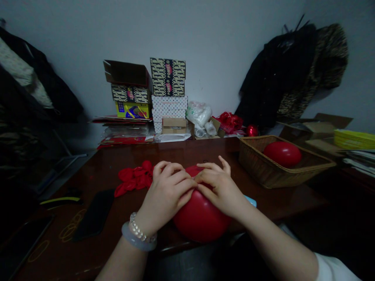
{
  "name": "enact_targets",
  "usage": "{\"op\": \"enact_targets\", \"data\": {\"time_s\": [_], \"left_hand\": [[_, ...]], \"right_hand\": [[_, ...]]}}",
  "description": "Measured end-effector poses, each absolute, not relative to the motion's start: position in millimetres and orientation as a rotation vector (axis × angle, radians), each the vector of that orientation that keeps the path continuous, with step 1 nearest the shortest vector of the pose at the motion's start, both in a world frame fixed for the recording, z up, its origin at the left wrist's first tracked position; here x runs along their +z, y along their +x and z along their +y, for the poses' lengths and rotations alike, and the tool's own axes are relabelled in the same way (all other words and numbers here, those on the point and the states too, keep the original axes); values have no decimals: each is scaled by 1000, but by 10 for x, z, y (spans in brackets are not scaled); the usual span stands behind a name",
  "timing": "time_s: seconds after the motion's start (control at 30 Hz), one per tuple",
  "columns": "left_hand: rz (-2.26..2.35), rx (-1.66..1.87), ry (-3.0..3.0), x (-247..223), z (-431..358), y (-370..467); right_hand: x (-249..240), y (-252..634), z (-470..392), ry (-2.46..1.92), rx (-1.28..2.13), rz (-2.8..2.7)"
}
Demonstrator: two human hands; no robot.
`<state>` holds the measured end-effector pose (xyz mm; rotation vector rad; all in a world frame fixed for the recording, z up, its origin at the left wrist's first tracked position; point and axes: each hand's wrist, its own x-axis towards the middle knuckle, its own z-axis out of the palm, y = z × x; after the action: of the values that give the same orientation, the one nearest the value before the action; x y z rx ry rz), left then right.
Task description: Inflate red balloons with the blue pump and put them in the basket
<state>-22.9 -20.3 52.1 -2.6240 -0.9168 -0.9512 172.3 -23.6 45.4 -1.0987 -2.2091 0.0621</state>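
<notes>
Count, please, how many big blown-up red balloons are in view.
2. The first balloon is in front, under the left hand and right hand; the second balloon lies in the wicker basket, on the right. More may be hidden deeper in it.

Exposure: dim overall, cool blue-grey cast. Light source out of frame. Wall [216,50] brightest area, fading toward corners. Glare: small soft highlights on held red balloon [202,218] and on balloon in basket [281,153]; faint sheen along front edge of glossy dark surface [222,150]. Shadows: deep at lower left and lower right, detail largely lost. Sharpness: print on stacked boxes [168,77] readable; coats at left [43,78] soft, smeared. Distortion: wide-angle stretching toward side edges.
</notes>
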Motion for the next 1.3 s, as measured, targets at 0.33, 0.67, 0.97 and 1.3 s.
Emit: {"op": "enact_targets", "data": {"time_s": [0.33,0.67,0.97,1.3], "left_hand": [[-990,-866,-2610,533,-277,-128],[-973,-1009,-2684,468,-248,-129],[-972,-1311,-2625,420,-205,-133],[-855,-1550,-2655,314,-149,-146]], "right_hand": [[532,1772,-216,-996,3,-2372],[543,1834,-194,-967,325,-2341],[450,1900,-114,-936,462,-2243],[400,1962,-76,-795,690,-2121]]}}
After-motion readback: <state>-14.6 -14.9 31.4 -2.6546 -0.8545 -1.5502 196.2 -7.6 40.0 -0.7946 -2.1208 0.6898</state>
